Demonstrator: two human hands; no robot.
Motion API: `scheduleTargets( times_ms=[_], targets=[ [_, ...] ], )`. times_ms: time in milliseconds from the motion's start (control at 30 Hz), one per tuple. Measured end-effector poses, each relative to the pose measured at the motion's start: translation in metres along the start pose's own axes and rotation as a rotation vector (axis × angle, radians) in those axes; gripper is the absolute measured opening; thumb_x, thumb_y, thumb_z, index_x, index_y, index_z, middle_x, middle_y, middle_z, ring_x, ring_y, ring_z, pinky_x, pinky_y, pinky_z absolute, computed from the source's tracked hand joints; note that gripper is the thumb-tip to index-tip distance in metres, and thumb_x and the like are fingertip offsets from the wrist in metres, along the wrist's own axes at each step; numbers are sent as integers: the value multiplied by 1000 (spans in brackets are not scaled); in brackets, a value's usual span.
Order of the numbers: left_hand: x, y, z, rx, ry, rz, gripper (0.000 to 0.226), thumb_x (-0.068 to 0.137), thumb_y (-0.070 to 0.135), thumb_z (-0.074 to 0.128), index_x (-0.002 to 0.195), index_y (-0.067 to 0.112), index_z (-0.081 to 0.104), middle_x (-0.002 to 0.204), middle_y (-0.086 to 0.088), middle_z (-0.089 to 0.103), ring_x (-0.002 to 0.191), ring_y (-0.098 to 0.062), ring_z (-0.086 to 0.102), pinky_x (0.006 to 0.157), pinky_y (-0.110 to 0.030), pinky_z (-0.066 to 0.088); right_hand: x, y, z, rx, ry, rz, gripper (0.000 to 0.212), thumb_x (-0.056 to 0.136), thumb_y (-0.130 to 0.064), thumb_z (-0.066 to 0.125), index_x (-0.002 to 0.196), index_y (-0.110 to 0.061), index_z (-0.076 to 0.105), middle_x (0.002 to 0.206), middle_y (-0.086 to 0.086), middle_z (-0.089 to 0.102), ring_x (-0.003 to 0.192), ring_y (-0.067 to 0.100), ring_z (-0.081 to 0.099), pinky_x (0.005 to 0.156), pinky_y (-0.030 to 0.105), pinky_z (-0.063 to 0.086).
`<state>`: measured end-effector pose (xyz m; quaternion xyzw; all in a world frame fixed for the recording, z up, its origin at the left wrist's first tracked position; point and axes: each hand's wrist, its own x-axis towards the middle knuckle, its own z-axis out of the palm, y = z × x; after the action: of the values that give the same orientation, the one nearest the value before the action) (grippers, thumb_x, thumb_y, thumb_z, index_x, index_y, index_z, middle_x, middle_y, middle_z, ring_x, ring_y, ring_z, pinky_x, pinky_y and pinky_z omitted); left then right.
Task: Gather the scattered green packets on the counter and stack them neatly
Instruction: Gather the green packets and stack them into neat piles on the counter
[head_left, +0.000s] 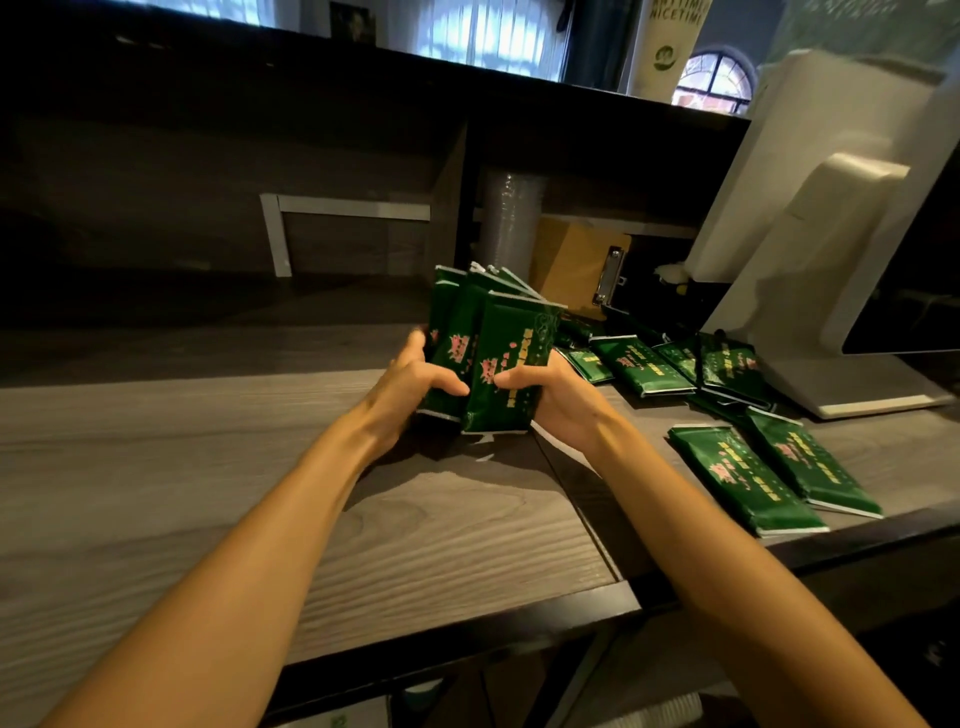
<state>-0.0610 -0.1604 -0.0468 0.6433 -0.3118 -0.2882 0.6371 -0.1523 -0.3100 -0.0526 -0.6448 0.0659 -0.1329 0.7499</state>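
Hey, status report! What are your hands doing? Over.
Left hand and right hand grip bundle, upright. Loose packets on counter, near monitor. Nothing blocking.

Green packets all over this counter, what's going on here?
A person is gathering them. The left hand and right hand grip a bundle of packets, held upright at the counter, with its top edges fanned rather than squared. More packets lie loose to the right: a pair side by side near the front edge and a cluster by the monitor base. The job looks partway done.
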Motion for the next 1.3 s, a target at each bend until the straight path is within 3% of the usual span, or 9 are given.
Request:
scheduleTargets(
  times_ms=[100,200,367,600,833,933,1033,1167,1300],
  targets=[
    [-4,5,-2,163,-35,35,94,41,20,66,130,27,35,127,-8,51,120,-26,48,101,-40,42,2,-1,6,-137,77,-66,85,49,2,73,129,-2,47,114,14,65,110,28,61,91,38,50],
    [-10,6,-2,100,-57,134,95,57,15,62,141,24,19,123,2,53,113,-11,52,87,-22,46,0,-2,12,-256,96,-102,91,48,2,74,132,-3,43,111,9,65,99,15,65,77,24,53],
    [-16,7,2,10,-10,238,104,51,44,74,140,28,22,117,16,59,102,4,60,84,-21,52,-5,-3,14,-270,-31,-55,99,49,-9,73,139,-11,34,115,0,63,105,13,61,88,27,50],
    [-14,-7,13,-18,-48,257,128,42,72,77,146,24,20,129,3,57,111,-6,60,83,-19,54,-5,8,21,-136,27,-73,93,52,-1,40,143,-4,22,105,9,57,94,21,58,67,25,55],
    [-9,1,14,-39,52,316,122,53,47,71,148,22,-2,124,11,55,115,-4,56,94,-27,48,-3,5,22,-140,118,-186,97,52,-4,42,146,-14,20,128,13,49,116,25,49,95,34,46],
    [-9,1,19,25,2,360,113,58,41,70,147,15,6,130,3,54,116,-2,55,93,-17,47,-3,5,22,-240,135,-179,95,51,-5,44,144,-5,25,126,11,50,115,22,48,89,23,48],
    [-9,-1,15,-15,10,300,126,54,43,72,148,22,-10,140,-1,46,126,-11,49,107,-35,39,-3,5,20,-214,106,-150,101,49,-3,43,146,-7,19,134,16,45,116,23,48,89,26,48],
    [-11,-4,11,32,-99,268,102,54,36,69,143,22,21,132,0,53,118,-10,55,97,-30,48,-3,6,18,-279,81,-103,101,46,-3,42,144,-3,19,139,21,41,121,28,44,85,20,49],
    [-10,-5,8,69,-123,140,90,55,19,68,136,19,28,127,-4,51,120,-20,49,91,-29,47,0,8,14,-345,65,-35,99,44,-1,44,141,-3,22,139,18,40,130,31,38,96,31,43]
  ],
)
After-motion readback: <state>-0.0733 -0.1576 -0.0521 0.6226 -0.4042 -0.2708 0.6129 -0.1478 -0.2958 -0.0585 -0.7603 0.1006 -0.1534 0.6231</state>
